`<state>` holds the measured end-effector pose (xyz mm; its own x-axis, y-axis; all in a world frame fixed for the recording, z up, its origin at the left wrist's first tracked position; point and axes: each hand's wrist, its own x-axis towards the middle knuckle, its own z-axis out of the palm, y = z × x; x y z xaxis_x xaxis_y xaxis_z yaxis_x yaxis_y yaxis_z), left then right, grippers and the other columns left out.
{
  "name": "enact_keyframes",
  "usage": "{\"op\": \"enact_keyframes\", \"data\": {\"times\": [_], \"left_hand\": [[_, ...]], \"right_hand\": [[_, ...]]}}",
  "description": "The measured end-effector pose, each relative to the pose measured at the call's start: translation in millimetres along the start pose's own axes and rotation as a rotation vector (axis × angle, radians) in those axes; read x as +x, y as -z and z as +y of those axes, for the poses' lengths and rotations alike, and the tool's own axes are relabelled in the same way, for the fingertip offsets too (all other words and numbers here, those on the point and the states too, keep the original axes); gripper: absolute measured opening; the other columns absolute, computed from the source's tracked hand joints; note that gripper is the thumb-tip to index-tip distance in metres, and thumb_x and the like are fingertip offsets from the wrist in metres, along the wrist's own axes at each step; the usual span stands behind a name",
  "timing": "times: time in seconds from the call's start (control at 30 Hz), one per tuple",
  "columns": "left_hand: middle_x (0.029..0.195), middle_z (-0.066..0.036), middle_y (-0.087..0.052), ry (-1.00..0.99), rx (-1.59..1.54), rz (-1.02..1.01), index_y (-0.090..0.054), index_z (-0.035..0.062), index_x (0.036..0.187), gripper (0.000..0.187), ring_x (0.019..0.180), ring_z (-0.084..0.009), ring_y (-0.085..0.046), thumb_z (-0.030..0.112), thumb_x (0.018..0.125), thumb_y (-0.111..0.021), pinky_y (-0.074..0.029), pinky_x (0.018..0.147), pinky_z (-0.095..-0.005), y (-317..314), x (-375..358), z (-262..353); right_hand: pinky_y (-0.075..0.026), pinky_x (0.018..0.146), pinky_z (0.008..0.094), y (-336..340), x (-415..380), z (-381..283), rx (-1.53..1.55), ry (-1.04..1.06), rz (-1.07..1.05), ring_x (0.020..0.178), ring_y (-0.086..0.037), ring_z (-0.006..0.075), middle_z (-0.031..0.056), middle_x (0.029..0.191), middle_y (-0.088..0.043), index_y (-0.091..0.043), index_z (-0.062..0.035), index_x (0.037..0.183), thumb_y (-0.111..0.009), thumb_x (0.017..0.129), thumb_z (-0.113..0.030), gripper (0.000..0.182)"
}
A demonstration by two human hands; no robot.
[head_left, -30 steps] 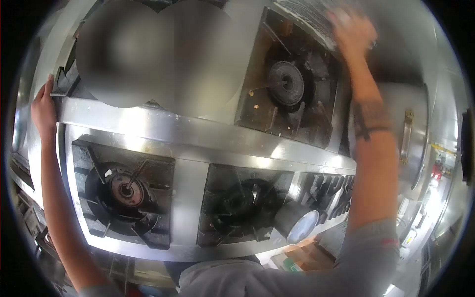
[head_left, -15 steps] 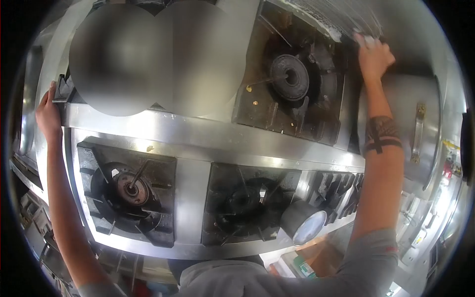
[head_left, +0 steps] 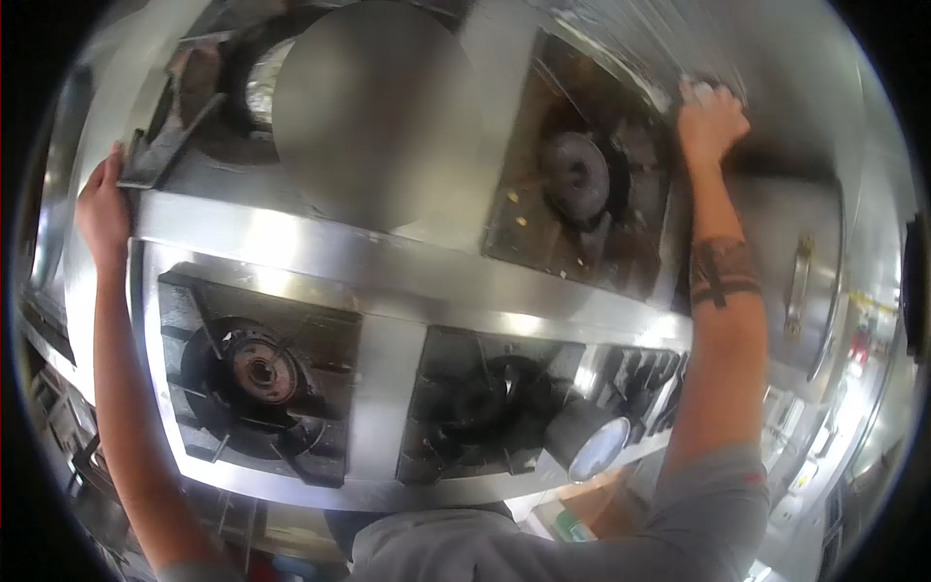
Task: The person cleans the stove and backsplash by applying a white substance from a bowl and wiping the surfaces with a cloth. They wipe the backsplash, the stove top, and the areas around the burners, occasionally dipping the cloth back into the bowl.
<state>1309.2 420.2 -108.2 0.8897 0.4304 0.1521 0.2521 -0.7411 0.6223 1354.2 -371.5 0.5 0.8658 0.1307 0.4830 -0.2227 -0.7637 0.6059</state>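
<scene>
My right hand (head_left: 713,121) is closed and pressed against the metal wall panel (head_left: 630,34) behind the stove, at the upper right. Something pale shows at its fingers, too small to name. My left hand (head_left: 104,209) rests at the stove's left edge, beside the black burner grate (head_left: 160,179); its fingers look straight and hold nothing visible. Between my arms lies the steel stove top (head_left: 388,267). The back right burner (head_left: 577,175) is nearest to my right hand, with small yellow bits on its tray.
A large lidded pot (head_left: 776,242) with a handle stands right of my right forearm. Two front burners (head_left: 260,373) (head_left: 480,398) lie near my body. A small dark pot (head_left: 587,441) stands at the front edge. A blurred disc covers the back middle.
My right hand has shifted slightly left and down in view, still at the wall. The camera view has turned a little, and the back left burner now shows. My left hand stays at the edge.
</scene>
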Motion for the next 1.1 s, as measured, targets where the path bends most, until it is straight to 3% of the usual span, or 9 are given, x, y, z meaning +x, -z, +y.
{"op": "enact_keyframes", "data": {"times": [0.37,0.43,0.57,0.67,0.77,0.83,0.9,0.97,1.1], "left_hand": [[0.115,-0.017,-0.073,0.088,0.121,0.034,-0.072,0.0072,0.122,0.059,0.11,-0.028,-0.067,0.058,0.095,-0.06,-0.045,0.099,-0.0352,7,3,13],[0.115,-0.017,-0.073,0.05,0.152,0.028,-0.072,0.0066,0.123,0.059,0.111,-0.0272,-0.067,0.057,0.094,-0.06,-0.045,0.099,-0.0349,4,1,14],[0.114,-0.017,-0.073,0.071,0.145,0.076,-0.072,0.0065,0.123,0.06,0.11,-0.0259,-0.066,0.058,0.095,-0.059,-0.045,0.099,-0.0341,4,-4,24],[0.115,-0.016,-0.073,0.06,0.067,0.026,-0.072,0.0067,0.124,0.06,0.111,-0.026,-0.066,0.058,0.095,-0.059,-0.045,0.099,-0.0335,1,6,4],[0.116,-0.017,-0.073,0.059,0.089,0.019,-0.071,0.0059,0.124,0.061,0.113,-0.0256,-0.066,0.058,0.095,-0.059,-0.044,0.1,-0.0328,4,3,11],[0.116,-0.017,-0.073,0.051,0.118,0.041,-0.071,0.006,0.124,0.061,0.114,-0.0255,-0.066,0.058,0.095,-0.058,-0.044,0.101,-0.0327,5,1,12],[0.117,-0.016,-0.073,0.034,0.152,0.048,-0.071,0.0061,0.124,0.061,0.115,-0.0255,-0.065,0.059,0.095,-0.058,-0.044,0.102,-0.0327,4,5,7],[0.118,-0.016,-0.072,0.058,0.087,-0.021,-0.071,0.0073,0.124,0.062,0.116,-0.0261,-0.065,0.06,0.095,-0.058,-0.043,0.103,-0.0334,6,12,3],[0.119,-0.017,-0.072,0.085,0.17,0.004,-0.072,0.0076,0.124,0.062,0.117,-0.0274,-0.065,0.06,0.095,-0.057,-0.043,0.103,-0.0344,8,10,7]], "right_hand": [[-0.047,0.082,0.0486,25,39,-22,0.056,0.116,0.037,0.099,-0.06,0.0302,0.0005,0.104,-0.067,-0.074,-0.0282,0.107,-0.06,0.091,-0.035,0.023],[-0.042,0.075,0.0455,13,37,-40,0.136,0.228,0.232,0.088,-0.059,0.0281,0.0037,0.086,-0.061,-0.073,-0.0195,0.099,-0.063,0.085,-0.024,0.017],[-0.047,0.075,0.0481,18,37,-28,0.333,0.178,0.126,0.095,-0.061,0.0286,0.0052,0.1,-0.064,-0.073,-0.0206,0.103,-0.059,0.088,-0.019,0.021],[-0.05,0.085,0.0468,4,6,30,0.166,0.356,0.174,0.099,-0.062,0.0283,0.0027,0.107,-0.067,-0.072,-0.0187,0.108,-0.064,0.085,-0.032,0.028],[-0.051,0.086,0.0462,-14,2,38,0.422,0.091,0.073,0.1,-0.063,0.0281,0.0049,0.107,-0.067,-0.072,-0.0171,0.108,-0.064,0.083,-0.022,0.026],[-0.052,0.084,0.046,-16,26,12,0.429,0.444,0.223,0.097,-0.063,0.0303,0.0046,0.107,-0.067,-0.072,-0.0173,0.107,-0.063,0.082,-0.017,0.027],[-0.053,0.08,0.0423,50,56,-51,0.195,0.439,0.128,0.102,-0.064,0.0265,0.0066,0.116,-0.068,-0.075,-0.0197,0.108,-0.061,0.083,-0.008,0.031],[-0.04,0.078,0.0497,72,91,-104,0.432,0.423,0.47,0.093,-0.055,0.0307,0.0089,0.09,-0.063,-0.064,-0.0155,0.082,-0.061,0.086,-0.027,0.012],[-0.046,0.068,0.0445,47,55,-53,0.185,0.477,0.367,0.088,-0.061,0.027,0.0054,0.092,-0.067,-0.074,-0.0221,0.093,-0.063,0.077,-0.016,0.02]]}}
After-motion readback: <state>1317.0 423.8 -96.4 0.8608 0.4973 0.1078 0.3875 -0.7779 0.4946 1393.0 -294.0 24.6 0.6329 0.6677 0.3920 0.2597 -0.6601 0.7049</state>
